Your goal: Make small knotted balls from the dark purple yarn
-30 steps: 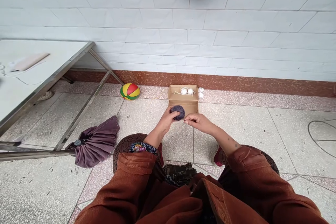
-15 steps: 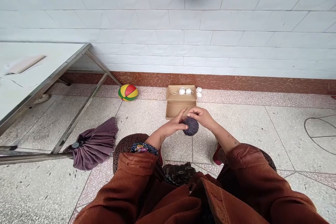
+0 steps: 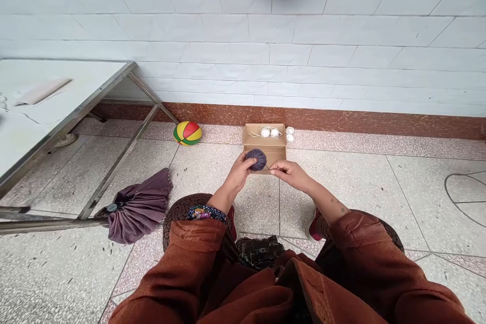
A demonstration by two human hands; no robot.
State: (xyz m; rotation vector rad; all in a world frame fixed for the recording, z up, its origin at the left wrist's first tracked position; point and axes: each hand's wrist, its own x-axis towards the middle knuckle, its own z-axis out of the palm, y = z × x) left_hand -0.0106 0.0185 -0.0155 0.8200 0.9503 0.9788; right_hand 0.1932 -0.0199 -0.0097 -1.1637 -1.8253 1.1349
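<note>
Head camera view: a round, dark purple-grey ball of yarn sat in the person's left hand, its fingers wrapped behind and the thumb pressed on the near face. Half a second before, the ball had hung closer to the body, right under the right hand, with the left fingers spread; now it had shifted forward and leftward, and the two hands had drawn apart. A short dark strand ran from the ball to the right hand, pinched between thumb and fingertips. It looked straight, so the yarn was probably being pulled snug between turns of winding.

The ball looked evenly rounded and compact, its wraps showing as fine crossing lines. No loose loops could be made out.

Just beyond the hands, an open cardboard box lay on the floor, its nearer part partly hidden behind the ball. Its farther part held two white balls with loose thread; more small white balls rested just beside it, beyond the right hand. Ahead and left of the left hand lay a red, yellow and green ball; farther left stood a white-topped bench.
</note>
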